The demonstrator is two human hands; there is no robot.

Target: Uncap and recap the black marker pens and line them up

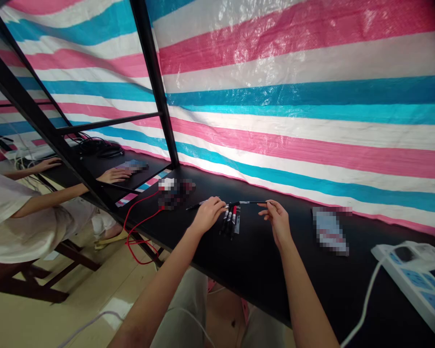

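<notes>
A thin black pen (253, 202) stretches roughly level between my hands, just over the black table (253, 270). My left hand (210, 213) is closed around its left end, the fingers bent and seen from the back. At the other end, the thumb and fingertips of my right hand (276, 220) pinch it, with the other fingers loosely curled. Beneath the held pen, several dark pens (229, 222), some with white and red parts, lie side by side. One more dark pen (194, 206) rests to the left, partly hidden behind my left hand.
A blurred packet (329, 232) lies to the right, near a white power strip (409, 280). Red cables (130, 217) run from blurred items (176, 193) over the left edge. Black frame bars (157, 82) divide off a neighbouring person (18, 212). Striped sheeting (293, 111) hangs behind.
</notes>
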